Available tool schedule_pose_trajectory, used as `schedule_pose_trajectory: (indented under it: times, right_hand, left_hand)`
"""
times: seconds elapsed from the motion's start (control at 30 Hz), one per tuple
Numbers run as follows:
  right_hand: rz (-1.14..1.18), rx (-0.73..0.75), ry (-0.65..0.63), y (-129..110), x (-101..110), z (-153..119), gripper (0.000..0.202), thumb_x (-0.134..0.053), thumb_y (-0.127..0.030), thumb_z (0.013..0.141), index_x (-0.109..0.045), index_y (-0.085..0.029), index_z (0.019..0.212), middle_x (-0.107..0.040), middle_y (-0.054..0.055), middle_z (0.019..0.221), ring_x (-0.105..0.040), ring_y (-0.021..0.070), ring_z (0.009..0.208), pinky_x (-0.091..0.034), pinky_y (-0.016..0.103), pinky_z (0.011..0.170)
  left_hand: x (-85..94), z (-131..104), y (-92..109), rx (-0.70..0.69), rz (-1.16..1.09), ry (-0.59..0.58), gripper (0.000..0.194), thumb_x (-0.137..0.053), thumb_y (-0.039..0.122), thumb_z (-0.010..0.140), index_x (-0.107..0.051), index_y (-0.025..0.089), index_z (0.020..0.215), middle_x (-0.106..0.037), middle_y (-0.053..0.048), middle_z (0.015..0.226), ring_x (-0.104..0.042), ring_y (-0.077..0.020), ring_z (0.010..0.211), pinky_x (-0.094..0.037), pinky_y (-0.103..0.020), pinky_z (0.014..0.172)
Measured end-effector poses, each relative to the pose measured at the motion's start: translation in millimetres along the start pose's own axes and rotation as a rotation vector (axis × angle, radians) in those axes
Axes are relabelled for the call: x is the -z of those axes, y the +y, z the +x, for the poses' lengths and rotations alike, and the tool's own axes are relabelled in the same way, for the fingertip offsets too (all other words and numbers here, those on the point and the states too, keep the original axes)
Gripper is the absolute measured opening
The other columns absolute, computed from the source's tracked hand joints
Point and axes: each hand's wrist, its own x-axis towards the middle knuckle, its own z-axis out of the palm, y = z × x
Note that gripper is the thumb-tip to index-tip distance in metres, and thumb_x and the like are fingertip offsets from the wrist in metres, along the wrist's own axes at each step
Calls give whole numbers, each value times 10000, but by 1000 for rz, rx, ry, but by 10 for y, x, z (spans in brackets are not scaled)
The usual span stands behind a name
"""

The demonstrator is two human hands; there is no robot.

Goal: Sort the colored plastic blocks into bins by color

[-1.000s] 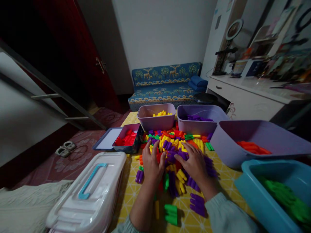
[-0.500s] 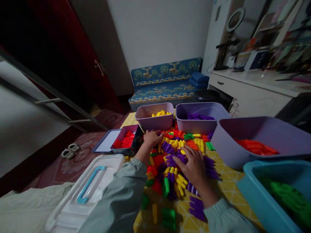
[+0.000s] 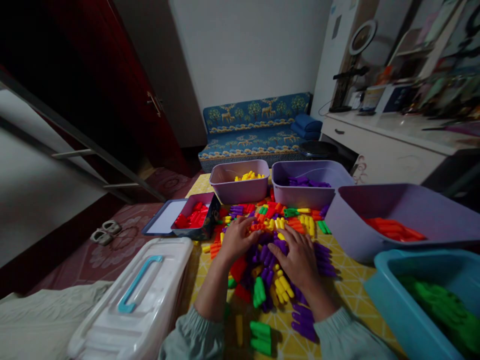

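A mixed pile of plastic finger-shaped building blocks (image 3: 268, 257) in purple, yellow, red, orange and green covers the middle of the table. My left hand (image 3: 237, 240) reaches over its left side, thumb and fingers apart, fingertips next to an orange block (image 3: 258, 227). Across the pile, my right hand (image 3: 300, 257) rests with fingers stretched out on purple and yellow blocks. Its thumb lies beside a purple block (image 3: 279, 246). Neither hand visibly lifts a block, though the undersides of the fingers are hidden.
Beyond the pile stand a mauve bin (image 3: 240, 191) of yellow blocks and a purple bin (image 3: 303, 195) of purple ones. At right are a lilac bin (image 3: 348, 225) with orange-red blocks and a blue bin (image 3: 388, 280) with green. Left are a tin (image 3: 204, 232) of red blocks and a lidded box (image 3: 131, 300).
My left hand has drawn back from beside the red-block tin toward me and onto the pile's middle. My right hand has stayed nearly in place; some blocks beneath have shifted.
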Motion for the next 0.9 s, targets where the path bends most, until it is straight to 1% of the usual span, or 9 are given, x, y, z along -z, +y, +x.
schedule_pose_trajectory:
  times: [0.13,0.33,0.43,0.5,0.57,0.67,0.73,0.8,0.9]
  right_hand:
    - [10,17,-7,12,12,-4,486,-434,-545,917,-630,-200,1198,-608,121,1287,-518,300,1228,-293,548,1072]
    - [48,20,39,20,-1,1,463,-522,-513,880,-624,-190,1196,-604,117,1304,-534,306,1213,-309,533,1066]
    - [85,43,65,32,-3,8,420,-542,-447,874,-622,-175,1184,-636,118,1256,-555,294,1190,-339,496,1050]
    - [101,43,73,35,2,11,389,-543,-414,875,-626,-175,1170,-657,108,1221,-568,283,1173,-354,474,1040]
    - [104,38,76,33,8,13,367,-547,-407,872,-636,-178,1144,-673,97,1188,-582,278,1148,-361,463,1032]
    - [108,36,81,29,9,14,349,-550,-413,869,-650,-178,1107,-687,95,1149,-597,275,1111,-378,451,1011]
    - [111,41,85,31,6,13,346,-555,-419,866,-656,-175,1090,-691,100,1137,-601,275,1098,-391,443,992]
    - [112,45,87,35,3,12,351,-560,-425,864,-657,-172,1087,-692,103,1133,-603,276,1093,-394,440,987]
    - [109,42,91,38,3,12,359,-557,-429,866,-656,-170,1094,-693,104,1135,-604,278,1095,-389,442,992]
  left_hand:
    - [-47,-247,26,-5,-5,67,513,-585,485,844,-564,278,1313,-602,-71,1267,-560,-256,1150,-456,-379,971]
    - [-108,-267,37,25,34,130,688,-632,453,807,-414,274,1435,-603,-85,1279,-560,-279,1151,-456,-411,962]
    - [-110,-253,65,55,8,153,560,-611,519,810,-585,239,1295,-625,-95,1263,-572,-282,1143,-448,-398,969]
    - [-87,-252,62,104,-93,148,491,-547,577,836,-703,201,1110,-692,-93,1137,-616,-270,1072,-469,-371,928]
    - [-46,-244,24,180,-273,152,534,-432,588,892,-741,164,992,-737,-84,973,-664,-248,947,-504,-343,843]
    - [26,-180,-94,250,-441,250,498,-362,465,942,-732,140,1018,-745,-80,900,-685,-222,858,-528,-322,787]
    - [60,-95,-178,213,-330,319,358,-477,317,885,-702,158,1115,-728,-89,1042,-659,-230,992,-507,-342,899]
    - [74,6,-236,155,-128,262,459,-591,191,763,-655,187,1218,-667,-96,1214,-566,-260,1186,-426,-385,1042]
    - [68,122,-249,125,73,14,555,-637,157,692,-646,236,1241,-607,-93,1308,-476,-295,1290,-349,-438,1110]
